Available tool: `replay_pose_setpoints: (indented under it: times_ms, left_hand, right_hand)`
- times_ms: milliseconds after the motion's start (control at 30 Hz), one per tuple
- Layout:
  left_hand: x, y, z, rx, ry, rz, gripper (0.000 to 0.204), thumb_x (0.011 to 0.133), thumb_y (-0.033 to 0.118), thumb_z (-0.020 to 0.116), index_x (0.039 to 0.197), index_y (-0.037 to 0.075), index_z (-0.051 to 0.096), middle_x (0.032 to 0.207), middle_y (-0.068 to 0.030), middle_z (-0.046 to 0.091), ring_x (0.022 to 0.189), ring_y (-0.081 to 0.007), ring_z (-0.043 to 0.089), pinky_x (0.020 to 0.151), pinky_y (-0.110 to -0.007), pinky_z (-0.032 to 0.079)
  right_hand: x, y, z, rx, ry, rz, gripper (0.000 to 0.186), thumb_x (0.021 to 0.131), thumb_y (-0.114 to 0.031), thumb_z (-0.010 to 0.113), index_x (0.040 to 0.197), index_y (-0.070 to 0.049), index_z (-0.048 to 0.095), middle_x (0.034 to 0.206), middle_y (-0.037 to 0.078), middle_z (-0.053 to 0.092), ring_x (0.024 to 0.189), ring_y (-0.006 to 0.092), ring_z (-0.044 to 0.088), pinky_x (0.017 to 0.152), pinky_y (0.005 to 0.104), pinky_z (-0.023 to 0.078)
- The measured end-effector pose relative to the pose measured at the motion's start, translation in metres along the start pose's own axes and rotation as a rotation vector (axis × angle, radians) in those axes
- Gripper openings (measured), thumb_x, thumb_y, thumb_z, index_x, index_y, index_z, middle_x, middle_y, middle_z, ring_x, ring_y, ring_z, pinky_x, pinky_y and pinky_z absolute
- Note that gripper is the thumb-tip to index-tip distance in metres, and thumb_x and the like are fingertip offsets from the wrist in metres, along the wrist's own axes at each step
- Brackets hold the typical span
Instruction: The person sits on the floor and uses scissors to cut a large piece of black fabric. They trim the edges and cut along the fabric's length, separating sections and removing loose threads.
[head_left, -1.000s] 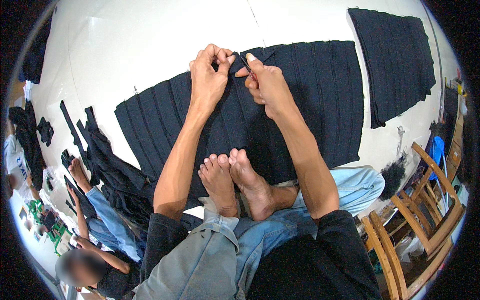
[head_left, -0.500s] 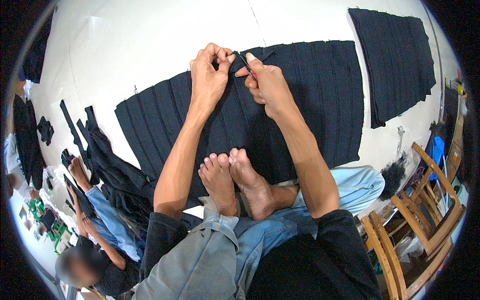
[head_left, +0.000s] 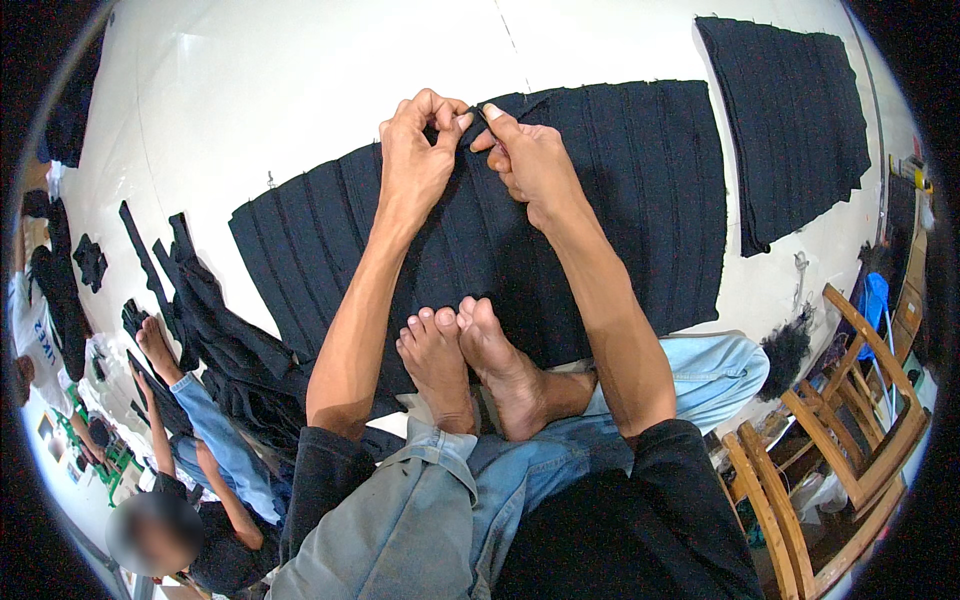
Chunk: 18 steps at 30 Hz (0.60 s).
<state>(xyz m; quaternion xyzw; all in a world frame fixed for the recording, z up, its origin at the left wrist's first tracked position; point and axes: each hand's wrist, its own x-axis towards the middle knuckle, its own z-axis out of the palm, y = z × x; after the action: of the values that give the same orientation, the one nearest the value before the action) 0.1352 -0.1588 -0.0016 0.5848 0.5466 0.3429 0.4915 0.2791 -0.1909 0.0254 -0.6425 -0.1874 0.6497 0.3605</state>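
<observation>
A large black ribbed cloth panel (head_left: 640,200) lies on the pale floor in front of my bare feet (head_left: 500,370). At its far edge my left hand (head_left: 418,145) is closed, pinching a bit of the cloth between thumb and fingertips. Just to the right, almost touching it, my right hand (head_left: 537,165) is curled with the thumb against the same raised edge. A small dark tool like thread snips, with a hint of red, sits in that hand, and the fingers hide nearly all of it.
Another folded black ribbed panel (head_left: 800,130) lies at the far right. Black cloth strips and scraps (head_left: 215,310) are heaped to the left, beside a seated co-worker (head_left: 225,540). Wooden chair frames (head_left: 850,440) stand at the lower right, near a blue bag (head_left: 872,300).
My right thumb has shifted slightly left to the cloth edge, and the dark tool has turned mostly out of sight. My left hand stays put. The co-worker's arms have moved.
</observation>
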Motion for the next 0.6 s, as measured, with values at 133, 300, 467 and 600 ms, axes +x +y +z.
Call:
replay_pose_setpoints:
  times_ms: [133, 300, 467, 600]
  left_hand:
    - [-0.001, 0.007, 0.000, 0.013, -0.016, 0.015, 0.029, 0.091, 0.001, 0.067, 0.076, 0.008, 0.044, 0.095, -0.0100, 0.069, 0.095, -0.0163, 0.062, 0.092, -0.036, 0.050]
    - [-0.001, 0.002, -0.005, 0.180, 0.040, 0.066, 0.016, 0.089, 0.008, 0.071, 0.084, 0.006, 0.056, 0.096, -0.0090, 0.070, 0.092, -0.0198, 0.063, 0.088, -0.040, 0.050]
    - [-0.008, 0.010, -0.022, 0.704, 0.072, 0.329, 0.026, 0.084, 0.015, 0.076, 0.106, 0.007, 0.066, 0.104, -0.0106, 0.068, 0.089, -0.0263, 0.064, 0.081, -0.041, 0.049]
    - [-0.013, 0.020, -0.033, 0.720, 0.000, 0.185, 0.030, 0.082, 0.014, 0.077, 0.108, 0.005, 0.064, 0.105, -0.0133, 0.066, 0.096, -0.0294, 0.065, 0.084, -0.042, 0.051]
  right_hand:
    - [0.005, 0.006, -0.003, -0.006, 0.018, -0.039, 0.045, 0.100, -0.040, 0.057, 0.078, -0.002, 0.066, 0.057, -0.001, 0.048, 0.043, 0.0075, 0.038, 0.039, 0.0258, 0.025]
    - [-0.008, 0.002, -0.002, 0.178, 0.042, 0.016, 0.047, 0.102, -0.043, 0.051, 0.085, -0.002, 0.066, 0.057, -0.004, 0.045, 0.042, 0.0047, 0.033, 0.038, 0.0237, 0.022]
    - [-0.036, 0.001, -0.007, 0.170, 0.111, -0.083, 0.054, 0.105, -0.049, 0.044, 0.096, -0.002, 0.067, 0.057, -0.006, 0.039, 0.042, 0.0027, 0.029, 0.037, 0.0218, 0.020]
    - [-0.032, 0.003, 0.006, 0.050, 0.044, -0.185, 0.052, 0.106, -0.046, 0.044, 0.099, -0.001, 0.068, 0.059, -0.007, 0.041, 0.042, 0.0009, 0.029, 0.037, 0.0191, 0.021]
